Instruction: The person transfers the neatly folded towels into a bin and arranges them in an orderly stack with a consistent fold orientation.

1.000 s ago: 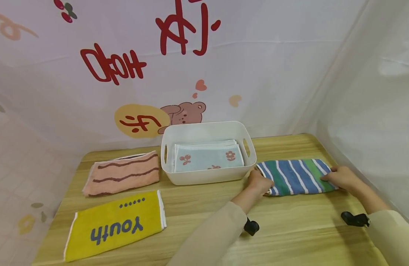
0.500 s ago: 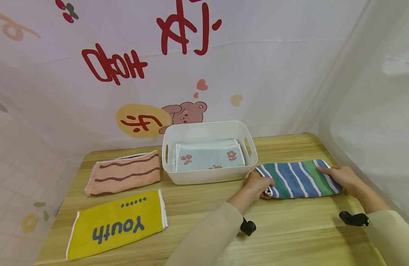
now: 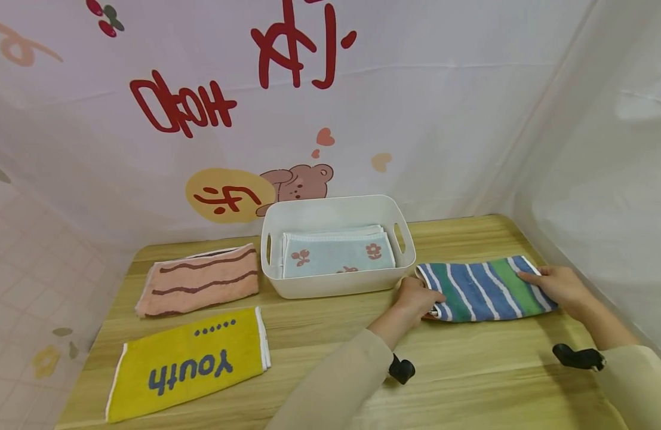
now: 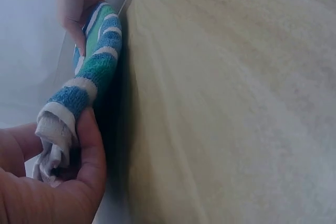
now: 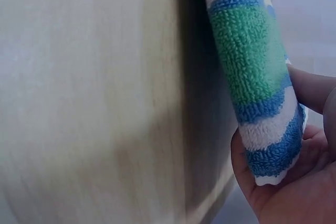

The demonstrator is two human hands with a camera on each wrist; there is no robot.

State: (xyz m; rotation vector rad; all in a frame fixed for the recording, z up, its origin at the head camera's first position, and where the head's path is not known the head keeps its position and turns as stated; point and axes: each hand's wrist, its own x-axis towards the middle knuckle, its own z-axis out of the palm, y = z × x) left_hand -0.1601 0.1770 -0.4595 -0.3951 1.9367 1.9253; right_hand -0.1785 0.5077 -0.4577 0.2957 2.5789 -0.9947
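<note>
A folded towel (image 3: pixel 483 289) with blue, green and white stripes is stretched between both hands at the right of the table. My left hand (image 3: pixel 414 297) grips its left end, thumb on top; the left wrist view shows the white edges of the layers bunched between thumb and fingers of that hand (image 4: pixel 63 182). At the other end my right hand (image 3: pixel 563 291) pinches the towel, thumb above and fingers below, as the right wrist view shows (image 5: pixel 294 187). A dark shadow runs under the towel's near fold (image 5: pixel 247 56), which looks slightly raised off the wood.
Just left of the striped towel stands a white basket (image 3: pixel 330 286) with side handle holes, holding a folded pale blue towel (image 3: pixel 338 254). Farther left on the wooden table (image 3: pixel 319 352) lie a folded pink towel (image 3: pixel 201 283) and a folded yellow towel (image 3: pixel 187 364). White curtains surround the table.
The striped towel's near edge has come slightly toward me, and its right end has moved slightly right. My right thumb now lies over the towel's top near its right end. Both hands keep their grip.
</note>
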